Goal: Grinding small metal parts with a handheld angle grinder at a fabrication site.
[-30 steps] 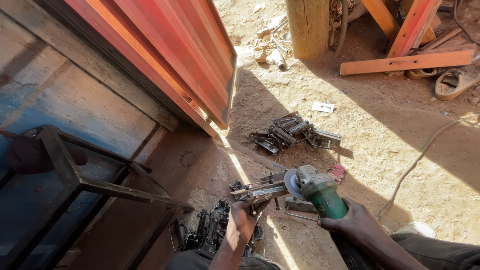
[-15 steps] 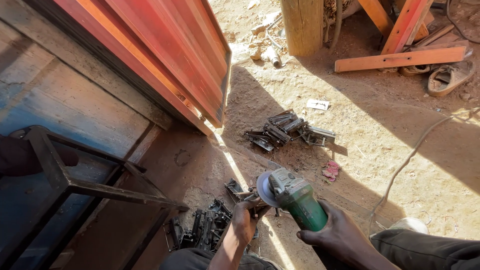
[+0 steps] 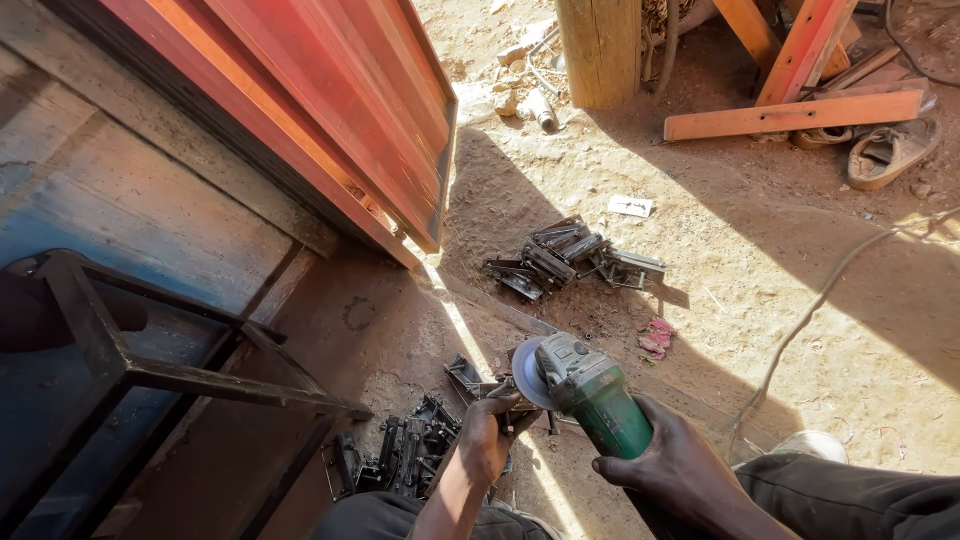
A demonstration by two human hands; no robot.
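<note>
The person's right hand (image 3: 672, 462) is wrapped tight around the green body of an angle grinder (image 3: 585, 392); the tool has a grey metal head and a round disc at its left end, and it sits low in the middle of the view, angled down toward the ground. The left hand (image 3: 488, 440) is closed on a small dark metal piece (image 3: 478, 383) right under the disc; the piece looks like bent or folded steel, though the fingers hide a good part of it; the disc looks to be touching the piece or just off it, can't really tell which.

Just left of that hand lies a pile of similar dark metal parts (image 3: 405, 458) on the reddish dirt; farther off, in the sun, there's a second pile of metal brackets (image 3: 570, 258), and a small pink scrap (image 3: 655, 338) lies between that pile and the grinder. A thin cord (image 3: 820, 300) snakes across the sand on the right.

On the left a rusty steel frame (image 3: 150, 360) stands close to the near pile, crowding that side; behind it, a red corrugated sheet (image 3: 330, 110) leans over a blue-painted panel (image 3: 90, 230). Far back stands a wooden post (image 3: 600, 45), with orange-painted bars (image 3: 790, 115) and a worn shoe (image 3: 890, 150) to its right.
</note>
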